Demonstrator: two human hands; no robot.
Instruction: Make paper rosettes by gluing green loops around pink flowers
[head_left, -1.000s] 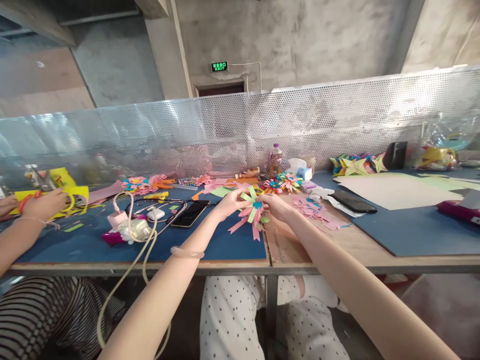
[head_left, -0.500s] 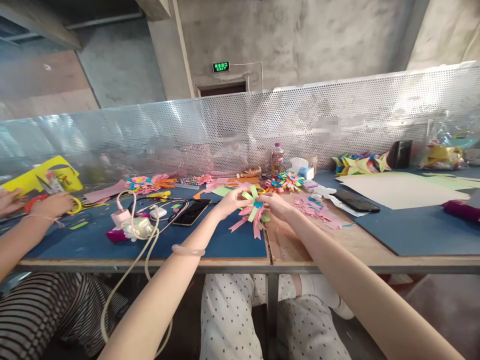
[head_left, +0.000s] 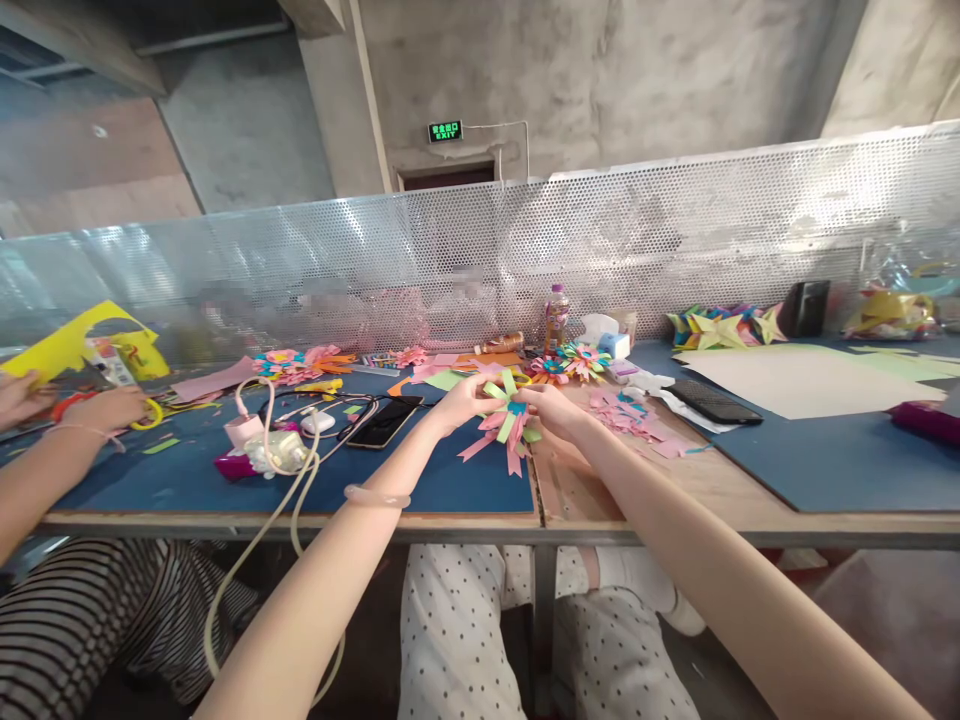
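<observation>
Both my hands hold a paper flower (head_left: 505,425) of pink and green strips with a blue centre, just above the blue mat (head_left: 420,480). My left hand (head_left: 463,401) pinches its left side with closed fingers. My right hand (head_left: 550,409) grips its right side, fingers closed round the strips. A bangle sits on my left forearm.
A black phone (head_left: 384,421), white charger and cables (head_left: 279,450) lie left of my hands. Finished paper flowers (head_left: 568,363), a bottle (head_left: 555,317) and pink scraps (head_left: 626,414) are behind. A second phone (head_left: 707,400) and beige sheet (head_left: 802,380) lie right. A co-worker's hand (head_left: 105,410) cuts yellow paper (head_left: 67,345) far left.
My hands and the flower have stayed almost still. The co-worker at the left has lifted the yellow paper up off the table.
</observation>
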